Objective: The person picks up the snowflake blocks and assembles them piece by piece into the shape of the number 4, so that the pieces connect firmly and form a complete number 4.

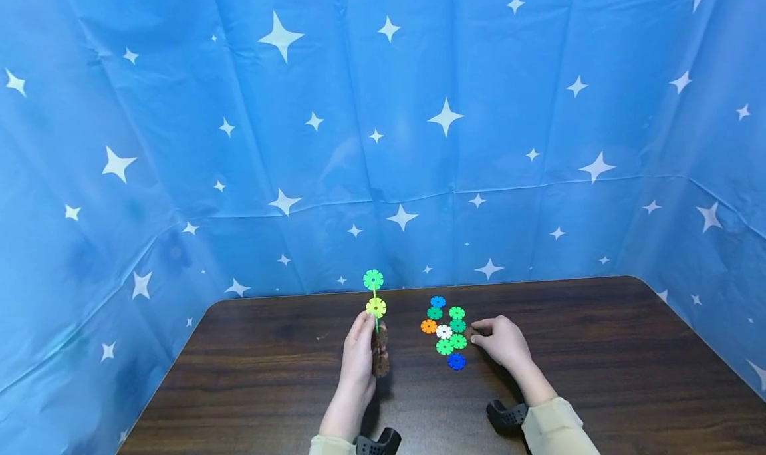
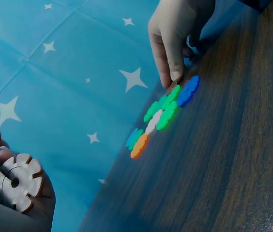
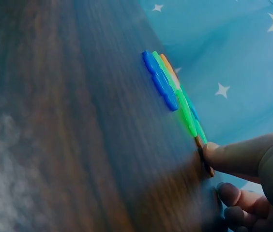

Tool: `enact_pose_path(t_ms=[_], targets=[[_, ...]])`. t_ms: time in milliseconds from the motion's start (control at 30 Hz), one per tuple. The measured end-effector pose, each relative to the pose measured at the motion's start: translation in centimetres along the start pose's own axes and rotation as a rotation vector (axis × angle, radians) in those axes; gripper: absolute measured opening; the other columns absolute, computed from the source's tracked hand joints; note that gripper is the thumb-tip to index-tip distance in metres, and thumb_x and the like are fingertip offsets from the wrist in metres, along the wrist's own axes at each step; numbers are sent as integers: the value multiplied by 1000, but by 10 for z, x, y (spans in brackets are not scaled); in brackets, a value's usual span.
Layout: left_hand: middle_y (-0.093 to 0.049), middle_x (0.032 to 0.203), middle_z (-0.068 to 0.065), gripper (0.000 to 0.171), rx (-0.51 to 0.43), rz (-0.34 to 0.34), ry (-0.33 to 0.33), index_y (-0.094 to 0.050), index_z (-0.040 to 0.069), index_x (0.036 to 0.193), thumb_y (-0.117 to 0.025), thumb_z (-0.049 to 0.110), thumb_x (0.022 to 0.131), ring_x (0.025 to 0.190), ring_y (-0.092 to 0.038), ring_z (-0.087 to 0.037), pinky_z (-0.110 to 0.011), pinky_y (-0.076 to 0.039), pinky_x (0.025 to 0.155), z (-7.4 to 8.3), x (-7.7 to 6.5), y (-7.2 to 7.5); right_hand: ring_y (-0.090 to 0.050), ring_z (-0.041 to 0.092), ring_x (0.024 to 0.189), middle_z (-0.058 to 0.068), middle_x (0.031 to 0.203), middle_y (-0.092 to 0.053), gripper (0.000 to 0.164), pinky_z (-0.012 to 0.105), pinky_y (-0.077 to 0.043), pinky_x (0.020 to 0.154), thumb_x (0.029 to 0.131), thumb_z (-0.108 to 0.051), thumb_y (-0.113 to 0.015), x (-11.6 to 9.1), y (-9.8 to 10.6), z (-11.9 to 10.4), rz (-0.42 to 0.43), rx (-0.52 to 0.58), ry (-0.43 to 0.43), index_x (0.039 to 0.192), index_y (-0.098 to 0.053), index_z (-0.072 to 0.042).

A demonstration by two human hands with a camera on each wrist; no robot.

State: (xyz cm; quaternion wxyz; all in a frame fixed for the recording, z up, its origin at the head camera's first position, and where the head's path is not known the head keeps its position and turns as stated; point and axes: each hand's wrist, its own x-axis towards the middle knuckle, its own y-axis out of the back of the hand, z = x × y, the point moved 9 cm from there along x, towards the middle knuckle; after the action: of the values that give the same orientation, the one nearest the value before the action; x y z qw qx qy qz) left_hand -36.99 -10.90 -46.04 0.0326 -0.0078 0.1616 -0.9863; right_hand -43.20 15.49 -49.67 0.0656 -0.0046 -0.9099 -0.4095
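My left hand (image 1: 357,358) grips a joined piece of notched snowflake building discs, held upright above the table. A green disc (image 1: 366,281) tops it, with a yellow-green disc (image 1: 383,307) below and brown discs (image 1: 382,367) at the bottom. In the left wrist view one brown disc (image 2: 29,181) looks greyish and faces the camera. To the right, my right hand (image 1: 507,343) pinches a loose brown disc (image 3: 204,155) at the tabletop between thumb and finger. That disc lies at the right edge of a cluster of flat discs; fingers partly cover it.
The cluster on the dark wooden table (image 1: 269,375) includes an orange disc (image 1: 426,326), a white disc (image 1: 441,333), a dark blue disc (image 1: 457,362), a lighter blue disc (image 1: 438,301) and several green ones. A blue star-patterned curtain (image 1: 359,162) hangs behind the table's far edge.
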Motion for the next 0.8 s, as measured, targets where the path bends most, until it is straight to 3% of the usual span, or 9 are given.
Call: enact_pose_path(t_ms=[167, 367, 567, 800], targets=[[-46, 76, 0, 26, 39, -22, -17, -53, 12, 101, -46, 37, 103, 57, -38, -12, -23, -36, 48, -1, 0, -1, -57, 24, 82, 7, 94, -60, 20, 43, -48, 71, 82, -9, -75, 0, -1, -3, -25, 24, 5, 101, -71, -5], [-45, 87, 0, 24, 21, -60, -16, -51, 14, 109, -43, 36, 104, 69, -40, -11, -23, -42, 58, -1, 0, -4, -50, 18, 68, 2, 76, -57, 12, 34, -41, 61, 81, -2, -70, 3, -1, -4, -19, 149, -11, 91, -63, -5], [-47, 90, 1, 24, -55, -54, 2, -50, 16, 107, -43, 39, 104, 66, -40, -10, -21, -40, 56, -2, 2, -2, -59, 21, 62, 6, 75, -61, 10, 33, -51, 55, 86, 2, -67, -2, -5, -31, -99, 466, 4, 94, -63, 2], [-50, 88, 3, 24, -35, -57, 13, -53, 17, 105, -43, 39, 104, 68, -43, -9, -22, -41, 59, -2, 2, -4, -69, 26, 72, 12, 92, -67, 24, 39, -58, 65, 92, -3, -63, -20, -25, -85, -269, 801, 104, 111, -57, 11]])
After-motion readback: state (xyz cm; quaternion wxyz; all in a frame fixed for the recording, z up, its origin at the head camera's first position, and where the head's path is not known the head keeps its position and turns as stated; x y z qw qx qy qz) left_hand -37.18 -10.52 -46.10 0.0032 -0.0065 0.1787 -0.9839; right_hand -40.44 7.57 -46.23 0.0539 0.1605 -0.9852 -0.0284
